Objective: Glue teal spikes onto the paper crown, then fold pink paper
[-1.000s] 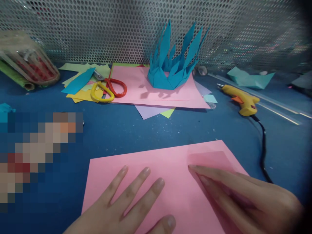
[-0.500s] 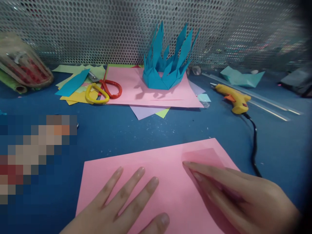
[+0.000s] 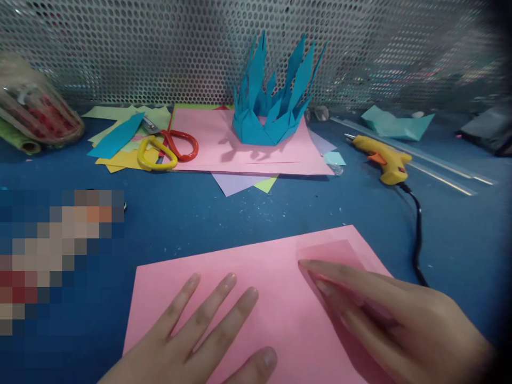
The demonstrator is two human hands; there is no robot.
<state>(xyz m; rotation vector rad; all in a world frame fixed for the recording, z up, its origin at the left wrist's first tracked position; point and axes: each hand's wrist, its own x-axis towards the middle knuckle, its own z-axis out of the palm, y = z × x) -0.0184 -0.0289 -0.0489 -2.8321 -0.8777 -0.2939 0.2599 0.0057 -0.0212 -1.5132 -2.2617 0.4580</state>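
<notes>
A pink sheet of paper (image 3: 192,261) lies at a slant on the blue table in front of me. My left hand (image 3: 200,336) rests flat on its left part, fingers spread, holding nothing. On the right part, my right hand (image 3: 384,314) has its fingers drawn together, with the index fingertip against the paper and the thumb just below it. Anything between those fingers is hidden or too small to make out. A darker pink patch (image 3: 332,252) with straight edges shows beside the right fingertips; whether it is a shadow or another piece, I cannot tell.
Behind stands a blue paper crown (image 3: 266,130) on stacked pink sheets (image 3: 200,120). Scissors (image 3: 158,154) lie left of it among paper scraps. At right are a yellow glue gun (image 3: 384,157) with a black cord and clear glue sticks (image 3: 444,178). A plastic jar (image 3: 44,114) leans far left.
</notes>
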